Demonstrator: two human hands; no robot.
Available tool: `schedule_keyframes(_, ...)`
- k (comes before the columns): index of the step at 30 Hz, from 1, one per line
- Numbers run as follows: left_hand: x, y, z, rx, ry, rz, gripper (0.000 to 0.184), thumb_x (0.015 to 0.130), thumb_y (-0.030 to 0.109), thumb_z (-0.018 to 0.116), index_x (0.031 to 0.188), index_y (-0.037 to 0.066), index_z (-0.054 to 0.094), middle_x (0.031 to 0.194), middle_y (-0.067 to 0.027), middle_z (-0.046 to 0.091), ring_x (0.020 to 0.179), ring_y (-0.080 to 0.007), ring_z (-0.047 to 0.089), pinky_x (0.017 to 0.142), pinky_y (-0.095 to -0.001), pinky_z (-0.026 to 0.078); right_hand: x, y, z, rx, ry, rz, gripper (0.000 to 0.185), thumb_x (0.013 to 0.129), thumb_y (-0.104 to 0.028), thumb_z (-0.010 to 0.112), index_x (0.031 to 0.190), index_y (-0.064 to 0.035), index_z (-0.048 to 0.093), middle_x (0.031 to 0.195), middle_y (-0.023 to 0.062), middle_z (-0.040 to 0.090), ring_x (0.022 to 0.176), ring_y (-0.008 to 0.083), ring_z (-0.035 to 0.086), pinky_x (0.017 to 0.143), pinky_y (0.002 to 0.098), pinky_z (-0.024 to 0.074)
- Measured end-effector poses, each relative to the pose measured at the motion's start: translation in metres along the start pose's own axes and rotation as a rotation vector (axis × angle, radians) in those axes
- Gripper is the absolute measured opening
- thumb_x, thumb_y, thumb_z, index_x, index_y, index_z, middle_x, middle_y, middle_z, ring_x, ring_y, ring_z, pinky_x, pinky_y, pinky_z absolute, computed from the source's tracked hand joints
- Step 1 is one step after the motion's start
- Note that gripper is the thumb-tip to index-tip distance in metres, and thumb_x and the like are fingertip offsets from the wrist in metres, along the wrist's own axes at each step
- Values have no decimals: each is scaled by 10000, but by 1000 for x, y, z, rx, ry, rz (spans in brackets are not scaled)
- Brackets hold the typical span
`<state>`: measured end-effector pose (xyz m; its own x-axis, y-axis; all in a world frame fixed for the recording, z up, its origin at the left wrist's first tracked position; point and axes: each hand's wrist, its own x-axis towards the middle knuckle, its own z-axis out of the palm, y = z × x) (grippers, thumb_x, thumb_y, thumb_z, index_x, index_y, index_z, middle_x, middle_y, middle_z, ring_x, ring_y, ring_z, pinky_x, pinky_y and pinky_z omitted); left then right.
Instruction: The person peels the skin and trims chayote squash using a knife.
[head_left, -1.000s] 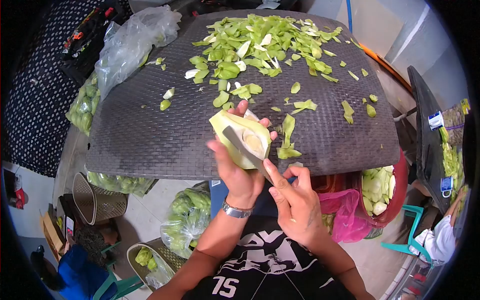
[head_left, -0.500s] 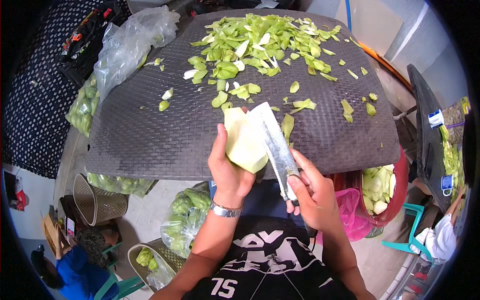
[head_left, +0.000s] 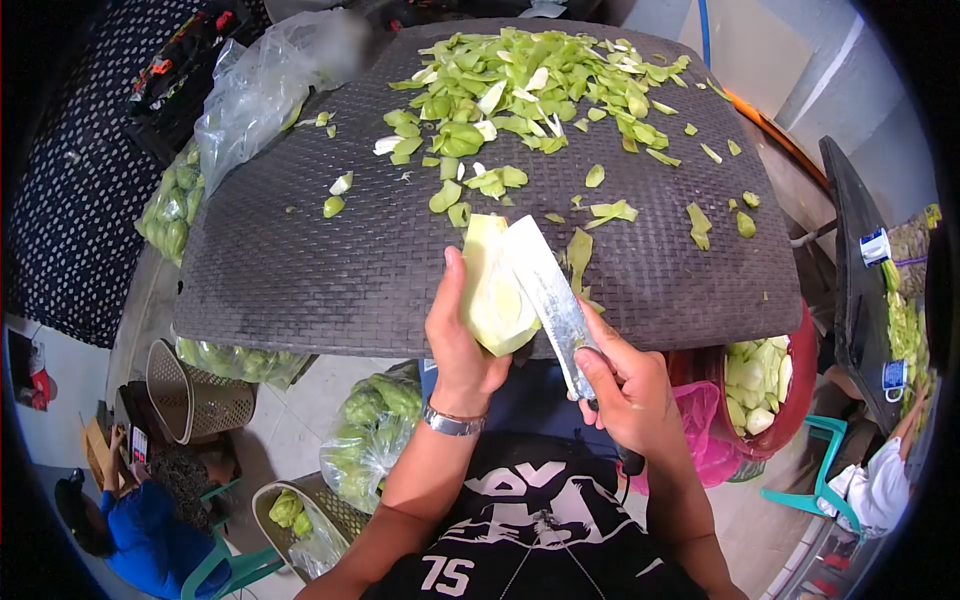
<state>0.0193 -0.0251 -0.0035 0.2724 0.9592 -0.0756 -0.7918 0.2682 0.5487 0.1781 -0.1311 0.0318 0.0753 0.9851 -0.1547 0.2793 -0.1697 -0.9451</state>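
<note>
My left hand (head_left: pixel 458 350) is wrapped around a peeled, pale green chayote (head_left: pixel 492 305), its thumb along the left side. My right hand (head_left: pixel 630 395) grips a knife (head_left: pixel 552 295) with a broad, wet blade, and most of the handle is hidden in the fingers. The blade points up and lies against or just beside the chayote's right side; I cannot tell whether it touches. Just beyond the blade, a strip of green peel (head_left: pixel 579 255) rests on the dark woven-pattern table (head_left: pixel 330 270).
A heap of peelings (head_left: pixel 530 85) covers the table's far side. Below its right edge, a red tub (head_left: pixel 797 390) holds peeled pieces. Bags of green chayotes (head_left: pixel 372 430) and a beige basket (head_left: pixel 195 395) stand at left. A person in blue (head_left: pixel 155 540) sits lower left, another in white (head_left: pixel 880 485) at right.
The chayote has turned in my left hand, showing a different, narrower face. The knife has shifted slightly down and to the right, still beside it. Both hands keep their hold.
</note>
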Motion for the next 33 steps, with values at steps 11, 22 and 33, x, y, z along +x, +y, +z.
schedule_keyframes(11,11,2,-5,-52,-88,-81,631,1091,577,396,1399,44,536,1239,-180,678,996,-346,734,861,-503,613,-7,8,-3,36,-109,73,508,1049,-79,574,1551,-77,496,698,107,673,556,96,625,561,292,523)
schedule_keyframes(22,13,-2,1,26,-52,-106,706,1073,647,358,1426,52,498,1278,-179,646,987,-369,725,816,-518,615,-9,24,2,372,-202,159,517,1100,-117,516,1608,-111,419,753,60,662,530,67,548,486,234,454)
schedule_keyframes(33,19,-10,4,-29,-10,-55,707,1078,636,356,1419,35,507,1300,-204,639,1033,-384,710,855,-535,610,0,18,10,640,-335,137,553,1128,-219,499,1641,-97,332,767,84,633,530,103,558,463,247,448)
